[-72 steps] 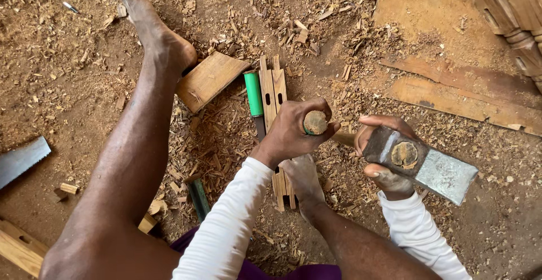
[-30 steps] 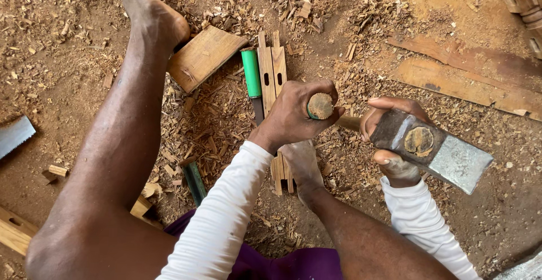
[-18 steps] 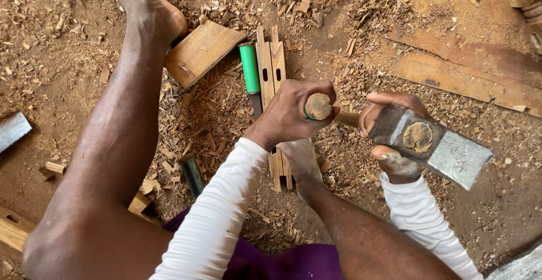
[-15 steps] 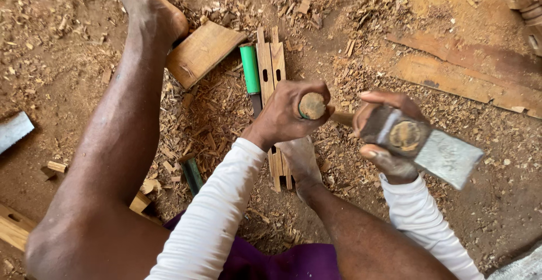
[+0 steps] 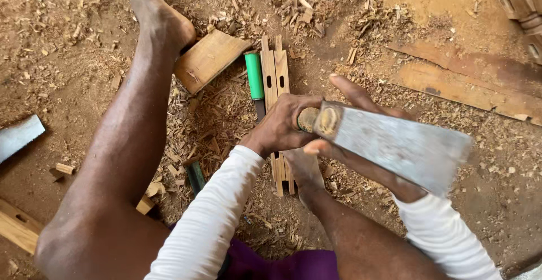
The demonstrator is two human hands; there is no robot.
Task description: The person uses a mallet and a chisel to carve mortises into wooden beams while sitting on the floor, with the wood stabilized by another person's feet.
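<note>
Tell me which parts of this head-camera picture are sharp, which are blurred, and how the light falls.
Head view: even, soft daylight with no glare; shadows are faint beneath the left leg. The metal tool head in the right hand is smeared by motion blur and looms large near the lens. The left hand, the slotted wooden strips and the green-handled tool are sharp.

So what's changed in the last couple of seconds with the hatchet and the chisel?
The right hand has swung the flat steel hatchet head leftward onto the round wooden chisel handle end. The left hand still grips that handle; the green-handled tool and slotted wooden strips lie as before.
</note>
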